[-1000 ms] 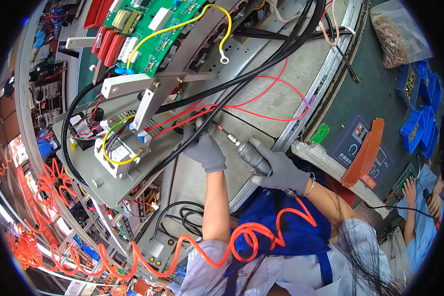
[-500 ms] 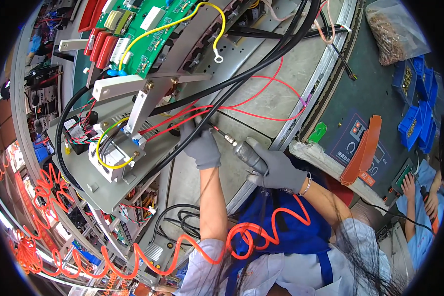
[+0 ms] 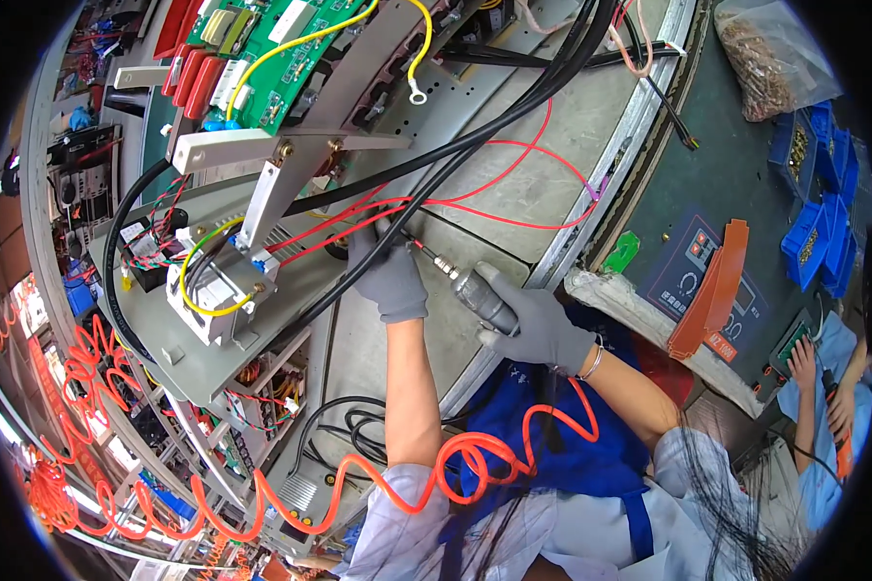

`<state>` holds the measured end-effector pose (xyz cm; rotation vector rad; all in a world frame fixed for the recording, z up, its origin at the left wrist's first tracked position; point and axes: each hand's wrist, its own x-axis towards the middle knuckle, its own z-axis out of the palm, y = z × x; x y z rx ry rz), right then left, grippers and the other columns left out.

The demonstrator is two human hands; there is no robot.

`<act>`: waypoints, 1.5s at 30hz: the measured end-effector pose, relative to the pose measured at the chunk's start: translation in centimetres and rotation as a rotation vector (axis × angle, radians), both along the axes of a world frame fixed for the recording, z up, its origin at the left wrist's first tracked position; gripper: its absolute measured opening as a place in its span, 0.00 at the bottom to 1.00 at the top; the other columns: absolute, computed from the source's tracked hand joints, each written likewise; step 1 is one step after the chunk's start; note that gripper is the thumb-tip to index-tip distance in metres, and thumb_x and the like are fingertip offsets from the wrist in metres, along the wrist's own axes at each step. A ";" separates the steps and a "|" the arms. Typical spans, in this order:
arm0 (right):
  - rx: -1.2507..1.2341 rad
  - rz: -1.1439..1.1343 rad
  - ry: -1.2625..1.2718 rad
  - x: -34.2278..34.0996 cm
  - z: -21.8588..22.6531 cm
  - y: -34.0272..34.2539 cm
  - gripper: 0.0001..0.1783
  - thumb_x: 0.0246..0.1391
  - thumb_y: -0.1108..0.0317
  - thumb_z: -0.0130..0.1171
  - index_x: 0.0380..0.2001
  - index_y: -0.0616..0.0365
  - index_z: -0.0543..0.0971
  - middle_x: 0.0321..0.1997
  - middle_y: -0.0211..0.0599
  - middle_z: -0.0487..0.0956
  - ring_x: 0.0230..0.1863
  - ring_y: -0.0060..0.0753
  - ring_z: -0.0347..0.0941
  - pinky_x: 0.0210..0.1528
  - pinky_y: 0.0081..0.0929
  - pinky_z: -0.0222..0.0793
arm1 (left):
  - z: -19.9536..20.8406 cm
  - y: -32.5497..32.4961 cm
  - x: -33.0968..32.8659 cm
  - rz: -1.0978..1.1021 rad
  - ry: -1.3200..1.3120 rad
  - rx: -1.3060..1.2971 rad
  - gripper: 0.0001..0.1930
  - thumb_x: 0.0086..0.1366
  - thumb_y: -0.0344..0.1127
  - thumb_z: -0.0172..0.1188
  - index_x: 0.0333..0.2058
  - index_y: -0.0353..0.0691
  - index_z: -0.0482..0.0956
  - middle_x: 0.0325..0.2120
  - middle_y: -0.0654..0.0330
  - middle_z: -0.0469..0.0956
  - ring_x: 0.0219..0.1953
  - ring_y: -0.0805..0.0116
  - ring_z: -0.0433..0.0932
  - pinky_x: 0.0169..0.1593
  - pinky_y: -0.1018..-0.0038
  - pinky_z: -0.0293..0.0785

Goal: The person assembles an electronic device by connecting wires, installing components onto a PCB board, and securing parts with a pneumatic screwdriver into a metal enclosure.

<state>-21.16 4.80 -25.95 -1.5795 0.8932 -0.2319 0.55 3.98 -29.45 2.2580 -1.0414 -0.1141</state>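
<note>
In the head view, the right hand in a grey knit glove is closed around the body of a grey pneumatic screwdriver. Its thin metal bit points up and left, toward the grey sheet-metal chassis of an opened machine. The left hand, also in a grey glove, lies on the chassis just beside the bit tip. Its fingers curl over the bundle of red wires and black cables there; I cannot tell if it really pinches them or only presses them aside.

Compared with one second ago, the two hands keep almost the same position against each other and against the chassis. The tool is not lifted away, and mostly the camera has shifted. I judge that the fastening at this point is still in progress.

A coiled orange air hose runs from below the right wrist across the blue apron and down to the lower left.

For containers: blue plastic bins stand at the right edge of the green workbench, with small metal parts in them, too small to identify. A clear plastic bag of brownish small pieces lies at the bench's upper right corner. Another person's hands work at the far right.
</note>
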 end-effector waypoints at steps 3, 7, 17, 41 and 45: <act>-0.030 0.019 0.044 0.2 0.0 0.1 0.48 0.42 0.55 0.62 0.66 0.53 0.55 0.26 0.47 0.77 0.26 0.53 0.75 0.31 0.41 0.70 | -0.1 0.0 0.1 0.004 -0.044 -0.009 0.11 0.62 0.33 0.56 0.41 0.36 0.79 0.33 0.47 0.79 0.35 0.49 0.78 0.40 0.64 0.72; -0.042 -0.024 0.005 0.1 -0.6 0.4 0.47 0.42 0.54 0.62 0.66 0.52 0.56 0.25 0.46 0.76 0.25 0.53 0.75 0.30 0.42 0.70 | -0.2 -0.2 -0.3 0.015 0.053 -0.068 0.10 0.62 0.33 0.56 0.41 0.36 0.79 0.33 0.48 0.79 0.34 0.51 0.78 0.39 0.66 0.72; -0.039 0.006 0.051 0.1 0.0 0.0 0.47 0.43 0.52 0.62 0.66 0.51 0.56 0.31 0.46 0.78 0.29 0.52 0.75 0.34 0.42 0.70 | -0.1 -0.2 -0.4 0.017 0.016 -0.079 0.10 0.61 0.32 0.56 0.40 0.38 0.80 0.31 0.50 0.78 0.32 0.53 0.77 0.38 0.67 0.71; -0.051 0.081 0.157 -0.4 1.8 0.2 0.51 0.38 0.51 0.66 0.65 0.55 0.56 0.28 0.51 0.78 0.30 0.54 0.77 0.34 0.41 0.71 | 2.4 0.5 -0.9 0.017 0.070 0.072 0.16 0.60 0.35 0.57 0.45 0.37 0.76 0.35 0.48 0.78 0.36 0.51 0.77 0.40 0.65 0.72; 0.085 0.131 0.189 -3.4 2.6 3.3 0.53 0.40 0.49 0.66 0.66 0.54 0.53 0.34 0.57 0.78 0.36 0.55 0.77 0.40 0.39 0.71 | 4.7 6.7 -4.0 -0.060 0.076 0.097 0.22 0.59 0.35 0.59 0.52 0.36 0.72 0.46 0.47 0.75 0.47 0.53 0.76 0.48 0.67 0.72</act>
